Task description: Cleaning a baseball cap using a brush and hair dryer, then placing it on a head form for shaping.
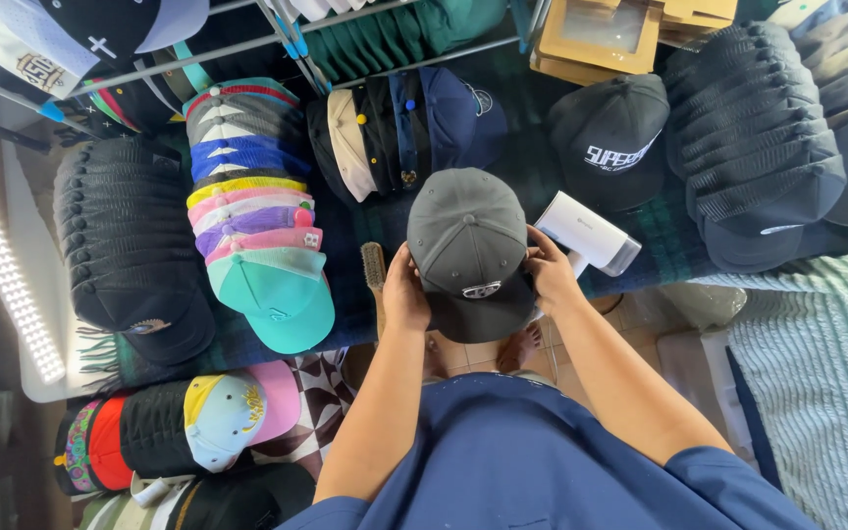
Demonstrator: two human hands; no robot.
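Observation:
A dark grey cap (468,250) with a small light emblem on its front sits between both my hands above the table's near edge. My left hand (403,292) grips the cap's left side near the brim. My right hand (549,270) holds its right side, fingers curled around the crown. The brim points toward me. My blue shirt fills the bottom of the view.
A stack of colourful caps (252,231) lies to the left, with a row of dark caps (125,240) further left. A brush (374,265) and a white handheld device (587,234) flank the cap. Black caps (753,137) pile at right; cardboard boxes (601,34) stand behind.

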